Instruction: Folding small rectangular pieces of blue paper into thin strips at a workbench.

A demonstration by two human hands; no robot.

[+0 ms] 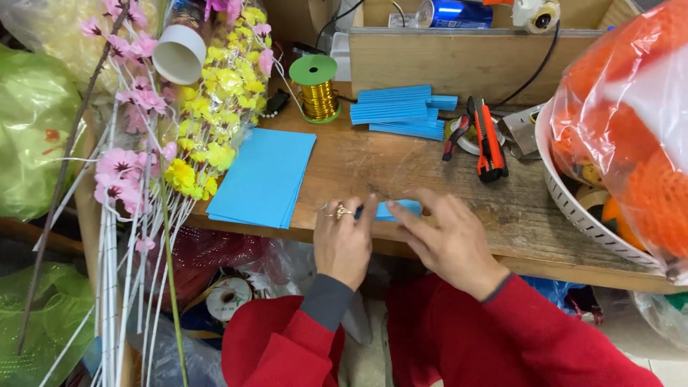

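Wooden bench [401, 168] (hands [401, 240] on blue paper [398, 208])

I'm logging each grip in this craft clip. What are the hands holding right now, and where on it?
Both hands pinch a small blue paper piece: the left hand at its left end, the right hand over its right part.

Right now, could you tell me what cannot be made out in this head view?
- Small blue paper piece: mostly hidden by the left hand and right hand.
- White basket: cut off by the right edge; contents blurred behind an orange plastic bag.
- Blue can: cut off by the top edge.
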